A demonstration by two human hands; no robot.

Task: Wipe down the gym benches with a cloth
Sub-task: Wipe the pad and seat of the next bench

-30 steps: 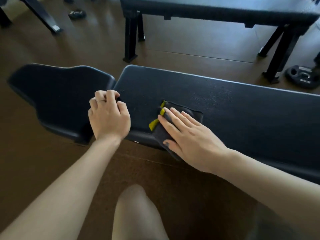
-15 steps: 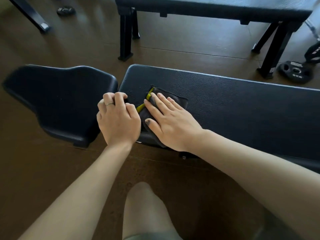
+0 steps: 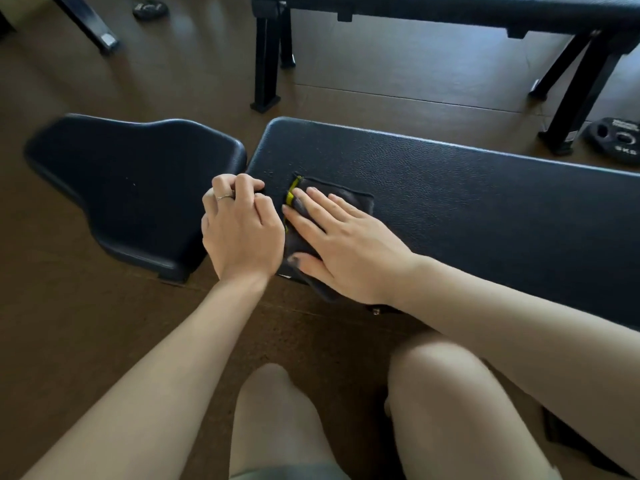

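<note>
A long black padded bench pad (image 3: pixel 467 199) runs from the centre to the right edge. Left of it, across a narrow gap, lies the smaller seat pad (image 3: pixel 138 188). A dark grey cloth (image 3: pixel 346 197) with a yellow-green edge lies on the long pad's left end and hangs over its near edge. My right hand (image 3: pixel 343 244) presses flat on the cloth with straight fingers. My left hand (image 3: pixel 242 226), wearing a ring, grips the long pad's left end with its fingers curled into the gap.
A second black bench (image 3: pixel 450 8) on black legs stands behind, across brown floor. A 5 kg weight plate (image 3: pixel 616 140) lies at the right, a smaller plate (image 3: pixel 150 9) at the top left beside a black frame leg (image 3: pixel 86 24). My knees are at the bottom.
My right hand slid the cloth left along the long pad to its end beside my left hand, then shifted slightly back right. The left hand kept its grip.
</note>
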